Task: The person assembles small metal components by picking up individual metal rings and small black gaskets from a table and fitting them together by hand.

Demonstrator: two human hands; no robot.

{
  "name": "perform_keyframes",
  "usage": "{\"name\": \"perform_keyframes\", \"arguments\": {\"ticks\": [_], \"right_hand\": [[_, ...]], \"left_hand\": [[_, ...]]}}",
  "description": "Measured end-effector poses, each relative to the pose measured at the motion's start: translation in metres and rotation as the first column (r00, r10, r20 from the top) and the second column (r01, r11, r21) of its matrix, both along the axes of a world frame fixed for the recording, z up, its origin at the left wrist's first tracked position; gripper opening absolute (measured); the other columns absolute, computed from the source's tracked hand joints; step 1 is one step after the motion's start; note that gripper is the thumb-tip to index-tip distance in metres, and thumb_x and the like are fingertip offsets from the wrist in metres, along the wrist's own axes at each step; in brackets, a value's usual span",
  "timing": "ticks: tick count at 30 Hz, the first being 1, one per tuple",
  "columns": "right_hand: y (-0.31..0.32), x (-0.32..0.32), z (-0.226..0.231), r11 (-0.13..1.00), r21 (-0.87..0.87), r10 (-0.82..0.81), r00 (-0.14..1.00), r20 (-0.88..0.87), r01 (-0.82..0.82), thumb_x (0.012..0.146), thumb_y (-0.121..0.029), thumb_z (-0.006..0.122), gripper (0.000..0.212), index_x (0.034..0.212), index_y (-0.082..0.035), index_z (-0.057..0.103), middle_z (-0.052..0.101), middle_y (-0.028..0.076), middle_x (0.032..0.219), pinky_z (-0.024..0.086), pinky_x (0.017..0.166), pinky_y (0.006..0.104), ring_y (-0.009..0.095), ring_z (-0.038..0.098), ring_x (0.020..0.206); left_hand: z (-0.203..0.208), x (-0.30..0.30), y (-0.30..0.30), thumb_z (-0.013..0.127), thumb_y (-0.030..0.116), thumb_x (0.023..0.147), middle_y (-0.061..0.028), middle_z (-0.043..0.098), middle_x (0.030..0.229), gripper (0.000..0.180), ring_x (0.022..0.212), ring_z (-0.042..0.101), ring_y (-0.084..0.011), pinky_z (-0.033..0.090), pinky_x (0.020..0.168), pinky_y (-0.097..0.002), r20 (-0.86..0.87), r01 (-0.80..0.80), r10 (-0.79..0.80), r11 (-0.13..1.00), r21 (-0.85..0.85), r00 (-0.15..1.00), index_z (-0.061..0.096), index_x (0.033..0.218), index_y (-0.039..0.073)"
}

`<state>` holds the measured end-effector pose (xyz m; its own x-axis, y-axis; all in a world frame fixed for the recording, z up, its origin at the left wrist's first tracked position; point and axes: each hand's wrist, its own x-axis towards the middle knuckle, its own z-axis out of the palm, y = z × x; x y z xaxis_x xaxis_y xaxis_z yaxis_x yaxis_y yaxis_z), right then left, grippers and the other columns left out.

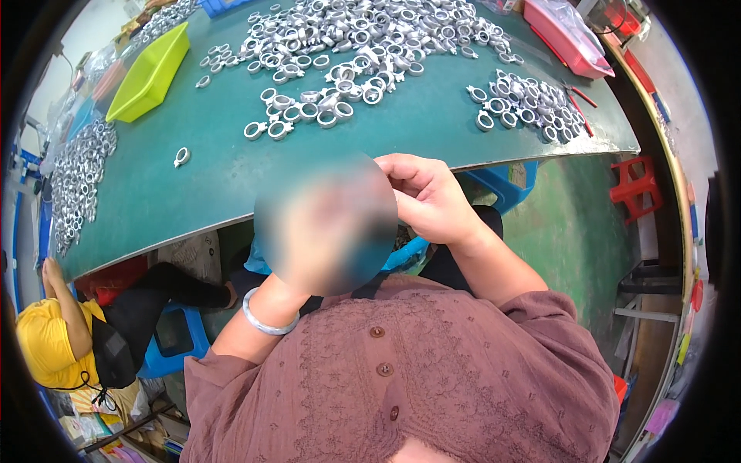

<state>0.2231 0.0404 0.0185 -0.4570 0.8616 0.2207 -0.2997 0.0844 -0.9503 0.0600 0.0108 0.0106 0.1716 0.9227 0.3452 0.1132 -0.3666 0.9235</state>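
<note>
Both hands meet in front of my chest, near the front edge of the green table [231, 162]. My left hand [302, 239] lies mostly under a round blurred patch, so its fingers and anything in them cannot be made out. My right hand [434, 202] has its fingers curled in and closed; their tips run into the blur, which hides what they hold. Beyond the hands, a large heap of silver metal rings with small lugs [363, 35] covers the far middle of the table. A single ring [181, 157] lies apart to the left.
A smaller ring pile [529, 106] sits at right beside red-handled pliers [580, 108]. Another pile [76, 181] lines the left end. A yellow-green tray [150, 75] and a pink tray [559, 37] stand farther back. A person in yellow [54, 339] sits at left; a red stool [637, 189] stands right.
</note>
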Motion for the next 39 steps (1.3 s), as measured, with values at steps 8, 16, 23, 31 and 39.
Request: {"name": "perform_keyframes", "arguments": {"ticks": [8,16,23,31,39], "right_hand": [[0.002,0.005,0.003,0.980,-0.195,0.045,0.999,-0.018,-0.048,0.084,-0.002,0.052,0.017,0.100,0.005,0.056,0.061,0.007,0.092,0.047,0.073,0.0233,0.010,0.058,0.081],[0.001,0.004,-0.002,0.997,-0.071,0.018,1.000,0.017,-0.017,0.083,0.001,0.053,0.017,0.100,0.004,0.057,0.060,0.005,0.091,0.046,0.073,0.0229,0.010,0.057,0.081],[0.004,0.007,-0.007,0.987,0.159,0.000,0.998,0.062,-0.010,0.081,0.002,0.055,0.020,0.101,0.002,0.057,0.059,0.004,0.096,0.045,0.076,0.0237,0.010,0.056,0.085],[0.001,0.005,-0.008,1.000,0.007,0.025,0.998,-0.049,-0.025,0.082,0.003,0.055,0.030,0.112,0.002,0.050,0.058,0.007,0.100,0.046,0.081,0.0265,0.012,0.056,0.090],[0.048,0.002,-0.007,0.907,0.410,-0.270,0.880,0.391,0.096,0.077,0.000,0.057,0.019,0.096,0.001,0.059,0.056,0.002,0.082,0.045,0.062,0.0224,0.008,0.054,0.069]], "left_hand": [[0.000,-0.007,0.001,0.055,0.005,0.082,-0.0036,0.056,0.095,0.022,0.084,0.054,-0.0123,0.045,0.073,-0.0257,-0.220,0.054,-0.012,0.981,0.188,0.975,0.054,0.104,0.004],[0.006,-0.007,0.003,0.049,0.012,0.087,-0.0009,0.053,0.085,0.014,0.074,0.050,-0.0114,0.043,0.065,-0.0249,-0.257,0.154,-0.123,0.983,0.103,0.959,0.054,0.097,0.004],[0.005,-0.002,0.001,0.054,0.009,0.082,-0.0027,0.058,0.089,0.016,0.084,0.054,-0.0123,0.045,0.070,-0.0271,0.031,0.072,-0.067,0.977,-0.200,0.997,0.056,0.098,0.004],[0.009,0.000,-0.004,0.055,0.009,0.082,-0.0063,0.057,0.096,0.020,0.085,0.056,-0.0145,0.045,0.074,-0.0273,0.093,0.045,-0.038,0.996,-0.073,0.995,0.054,0.101,0.003],[-0.018,-0.019,0.003,0.048,0.009,0.085,-0.0071,0.056,0.093,0.018,0.084,0.054,-0.0185,0.045,0.072,-0.0287,-0.494,0.014,0.145,0.953,0.303,0.857,0.054,0.101,0.003]]}}
